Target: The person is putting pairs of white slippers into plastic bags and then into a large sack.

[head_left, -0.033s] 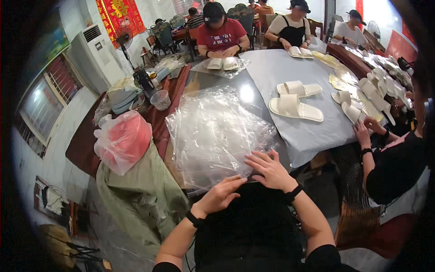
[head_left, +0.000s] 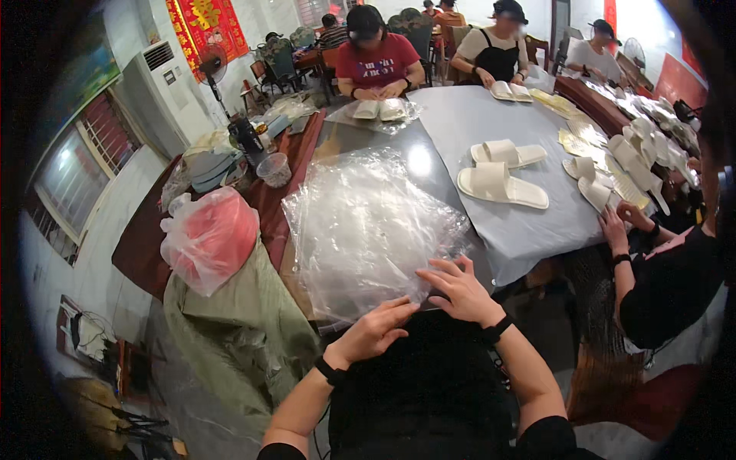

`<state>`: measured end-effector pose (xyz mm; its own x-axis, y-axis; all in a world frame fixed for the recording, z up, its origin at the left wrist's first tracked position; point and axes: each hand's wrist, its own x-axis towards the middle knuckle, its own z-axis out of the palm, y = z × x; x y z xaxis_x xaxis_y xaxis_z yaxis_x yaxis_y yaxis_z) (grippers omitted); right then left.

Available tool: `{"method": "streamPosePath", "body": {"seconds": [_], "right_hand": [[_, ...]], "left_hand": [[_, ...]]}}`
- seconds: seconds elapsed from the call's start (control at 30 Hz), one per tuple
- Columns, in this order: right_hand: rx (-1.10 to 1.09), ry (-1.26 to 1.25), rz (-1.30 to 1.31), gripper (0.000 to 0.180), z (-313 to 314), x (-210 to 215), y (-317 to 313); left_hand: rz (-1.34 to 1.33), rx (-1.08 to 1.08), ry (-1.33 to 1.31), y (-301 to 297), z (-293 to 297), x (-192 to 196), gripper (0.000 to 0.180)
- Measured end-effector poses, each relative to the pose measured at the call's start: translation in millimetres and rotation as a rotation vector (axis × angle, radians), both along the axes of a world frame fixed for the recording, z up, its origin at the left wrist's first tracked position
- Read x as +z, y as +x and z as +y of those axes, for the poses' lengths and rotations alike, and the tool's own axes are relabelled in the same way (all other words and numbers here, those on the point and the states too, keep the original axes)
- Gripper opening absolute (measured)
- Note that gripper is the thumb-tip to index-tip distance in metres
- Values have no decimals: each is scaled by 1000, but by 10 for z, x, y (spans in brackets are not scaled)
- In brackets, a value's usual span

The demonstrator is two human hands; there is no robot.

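Observation:
Clear plastic bags (head_left: pixel 360 230) lie in a loose, overlapping pile on the table in front of me. My right hand (head_left: pixel 458 291) rests at the pile's near right corner, fingers spread and touching the film. At the near edge, my left hand (head_left: pixel 376 330) lies with fingers stretched out and fingertips by the bags; nothing shows in its grasp. The two hands almost meet at the corner. Beyond the pile to the right, a pair of white slippers lies on grey sheeting: a nearer slipper (head_left: pixel 502 186) and a farther slipper (head_left: pixel 510 152).
Co-workers handle white slippers (head_left: pixel 381 110) across the table and at the right, where more slippers (head_left: pixel 636 157) are heaped. On the left are a knotted bag with red contents (head_left: pixel 211 238), a green sack (head_left: pixel 238 345), a clear tub (head_left: pixel 273 170) and a black bottle (head_left: pixel 245 140).

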<state>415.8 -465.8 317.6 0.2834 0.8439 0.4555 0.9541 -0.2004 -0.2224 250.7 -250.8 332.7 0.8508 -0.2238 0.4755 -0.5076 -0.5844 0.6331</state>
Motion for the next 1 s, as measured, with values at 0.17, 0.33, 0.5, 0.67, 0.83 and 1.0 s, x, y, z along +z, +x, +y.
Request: {"method": "streamPosePath", "body": {"seconds": [0.17, 0.33, 0.5, 0.67, 0.83, 1.0], "right_hand": [[-67, 87, 127, 32, -52, -166, 74], [-94, 143, 92, 26, -34, -154, 51], [-166, 206, 103, 27, 31, -229, 79], [-224, 319, 228, 31, 3, -160, 118], [32, 372, 327, 39, 136, 454, -356], [323, 228, 276, 48, 492, 369, -722]], "left_hand": [[-181, 210, 175, 49, 382, -118, 49], [-111, 510, 595, 9, 701, 49, 21], [57, 457, 291, -35, 927, -332, 38], [-6, 419, 406, 23, 759, -270, 40], [-33, 450, 436, 5, 675, -135, 36], [-33, 502, 427, 203, 496, -84, 37]]}}
